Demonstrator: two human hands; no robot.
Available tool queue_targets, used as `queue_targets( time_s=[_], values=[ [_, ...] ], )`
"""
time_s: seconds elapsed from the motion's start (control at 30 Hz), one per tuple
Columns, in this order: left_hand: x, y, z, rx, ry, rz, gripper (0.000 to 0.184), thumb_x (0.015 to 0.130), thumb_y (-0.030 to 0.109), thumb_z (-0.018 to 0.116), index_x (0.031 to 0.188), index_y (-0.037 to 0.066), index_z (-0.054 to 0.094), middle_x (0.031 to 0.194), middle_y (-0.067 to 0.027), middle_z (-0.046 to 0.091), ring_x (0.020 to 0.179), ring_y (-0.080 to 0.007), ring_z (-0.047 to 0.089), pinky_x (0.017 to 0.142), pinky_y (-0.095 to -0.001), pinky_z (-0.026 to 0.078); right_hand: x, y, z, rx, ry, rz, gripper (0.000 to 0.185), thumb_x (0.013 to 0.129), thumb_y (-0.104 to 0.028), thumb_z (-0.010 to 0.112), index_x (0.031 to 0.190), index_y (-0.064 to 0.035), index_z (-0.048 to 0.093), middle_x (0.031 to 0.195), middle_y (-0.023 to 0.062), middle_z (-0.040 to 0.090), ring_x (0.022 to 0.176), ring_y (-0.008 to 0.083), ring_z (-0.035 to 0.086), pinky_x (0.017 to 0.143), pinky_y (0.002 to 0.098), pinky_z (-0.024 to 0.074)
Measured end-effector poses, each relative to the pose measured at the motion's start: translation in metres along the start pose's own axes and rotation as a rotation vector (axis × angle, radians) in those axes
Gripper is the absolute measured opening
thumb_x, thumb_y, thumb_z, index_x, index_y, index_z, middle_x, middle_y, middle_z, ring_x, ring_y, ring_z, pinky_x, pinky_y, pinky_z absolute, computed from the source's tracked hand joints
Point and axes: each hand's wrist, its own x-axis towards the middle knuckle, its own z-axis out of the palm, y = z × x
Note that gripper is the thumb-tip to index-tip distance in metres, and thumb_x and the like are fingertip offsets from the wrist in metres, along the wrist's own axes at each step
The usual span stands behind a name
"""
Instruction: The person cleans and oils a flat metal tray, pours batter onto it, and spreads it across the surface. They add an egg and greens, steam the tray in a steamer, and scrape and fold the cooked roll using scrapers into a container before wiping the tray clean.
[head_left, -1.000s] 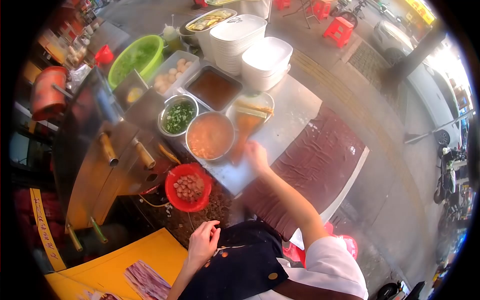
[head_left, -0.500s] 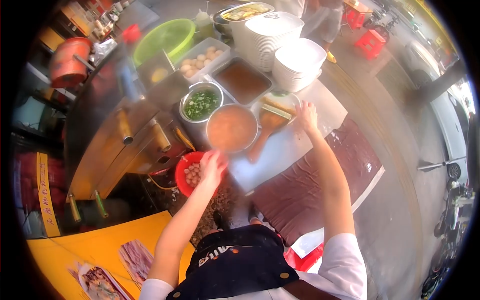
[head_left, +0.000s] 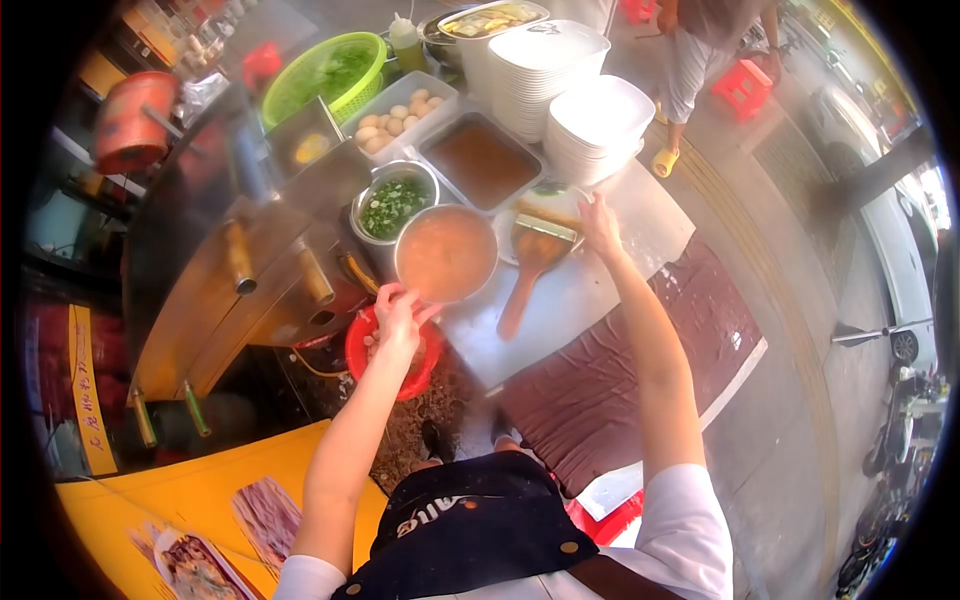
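My left hand [head_left: 400,312] is closed at the near rim of the round metal pot [head_left: 446,254] of orange-brown food, above the red basin [head_left: 420,372]. My right hand [head_left: 598,222] has its fingers bent at the right rim of a pale plate [head_left: 562,200]; whether it pinches the rim is too small to tell. Across that plate lies a brush with a wide wooden handle [head_left: 519,300]. Left of the pot is a bowl of chopped greens [head_left: 392,205]. Behind it stands a tray of brown sauce [head_left: 485,158].
Stacked white dishes [head_left: 598,115] stand at the back right, near a box of eggs [head_left: 398,122] and a green basket [head_left: 368,85]. A steamer with wooden handles [head_left: 240,258] is at left. A brown cloth [head_left: 640,360] covers the right side. Beyond, a person [head_left: 690,70] stands.
My left hand has come up from my lap, past the red basin, to the pot's rim. My right hand has moved from the brush handle to the plate's right side. A person has come into view behind.
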Motion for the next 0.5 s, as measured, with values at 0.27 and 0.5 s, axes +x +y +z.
queue_targets(
  time_s=[0.27, 0.5],
  values=[
    [-0.012, -0.015, -0.016, 0.014, -0.031, -0.034, 0.024, 0.09, 0.021, 0.065, 0.099, 0.008, 0.047, 0.091, -0.0075, 0.056, 0.08, -0.0216, 0.062, 0.075, -0.0405, 0.059, -0.029, -0.051, -0.026, -0.039, 0.15, 0.037, 0.048, 0.092, -0.022, 0.055, 0.129, 0.0036, 0.041, 0.119, 0.0253, 0.053, 0.113, 0.0395, 0.048, 0.094, 0.0465, 0.0398],
    [-0.112, -0.104, -0.046, 1.056, -0.497, 0.504, 0.019, 0.088, 0.013, 0.061, 0.102, 0.002, 0.058, 0.095, -0.0121, 0.057, 0.085, -0.0245, 0.061, 0.075, -0.0358, 0.054, -0.229, -0.144, -0.06, 0.238, 0.105, -0.102, 0.046, 0.079, 0.003, 0.063, 0.122, 0.0037, 0.044, 0.119, 0.0245, 0.049, 0.109, 0.0421, 0.048, 0.095, 0.0467, 0.0398]
  ],
)
